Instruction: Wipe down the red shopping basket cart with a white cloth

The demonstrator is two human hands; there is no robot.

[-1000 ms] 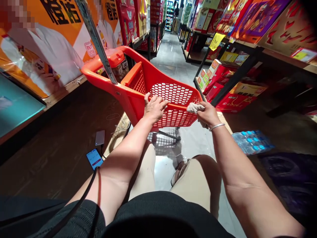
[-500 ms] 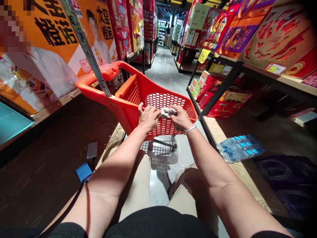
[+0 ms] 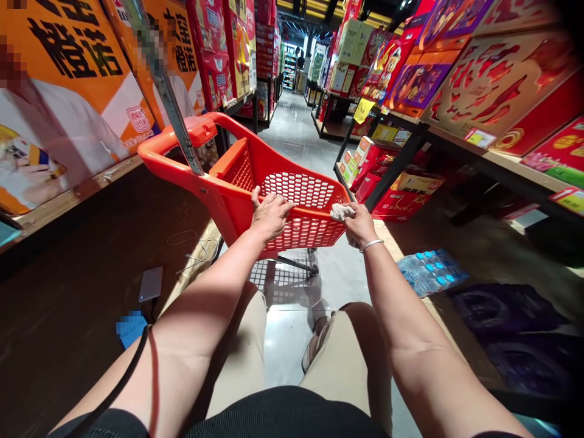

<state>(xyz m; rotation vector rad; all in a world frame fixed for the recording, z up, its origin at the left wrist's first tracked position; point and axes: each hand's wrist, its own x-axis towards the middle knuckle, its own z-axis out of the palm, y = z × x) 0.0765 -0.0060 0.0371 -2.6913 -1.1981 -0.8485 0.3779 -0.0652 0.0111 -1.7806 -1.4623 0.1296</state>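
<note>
Red cart [image 3: 225, 210] with seat flap [image 3: 232, 165] inside, left hand [image 3: 270, 217] gripping rim [image 3: 312, 213], right hand [image 3: 360, 225] holding cloth [image 3: 340, 212]

Cloth [image 3: 341, 212] partly hidden in right hand [image 3: 361, 226]; probable phone [image 3: 131, 329] blurred to blue blocks

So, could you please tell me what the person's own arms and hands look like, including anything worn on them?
The left hand and right hand are ungloved, and the forearms are uncovered. A thin, silvery bracelet circles the right wrist; none shows on the left. A black short sleeve shows on the left arm, with a dark cable crossing nearby.
</note>
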